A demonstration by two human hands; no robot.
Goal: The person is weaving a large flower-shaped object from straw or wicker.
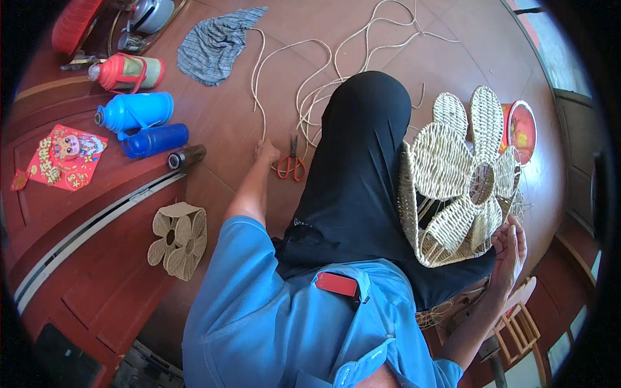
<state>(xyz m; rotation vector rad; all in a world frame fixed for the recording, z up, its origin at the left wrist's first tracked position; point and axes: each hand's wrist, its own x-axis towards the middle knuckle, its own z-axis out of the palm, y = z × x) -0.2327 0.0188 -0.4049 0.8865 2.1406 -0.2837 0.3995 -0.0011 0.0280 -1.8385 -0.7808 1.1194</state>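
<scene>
My left hand (266,152) is low over the tiled floor, its fingers closed on the end of a pale cord (260,97). Beside it on the floor lie scissors (292,167) with orange handles, blades pointing away from me. A woven straw basket (404,200) with large flower-petal shapes (443,160) rests tilted on my right thigh. Its flower has a round opening in the centre, and gaps show between the petals. My right hand (510,251) is at the basket's near right edge, fingers stretched upward beside the weave; whether they touch it is hard to tell.
More cord (381,48) loops over the floor ahead. A grey striped cloth (217,48) lies far left. Thermos flasks (139,111), a dark cup (186,157) and a smaller woven flower piece (180,239) are at left. A red bucket (521,132) stands behind the basket, a wooden stool (519,330) near right.
</scene>
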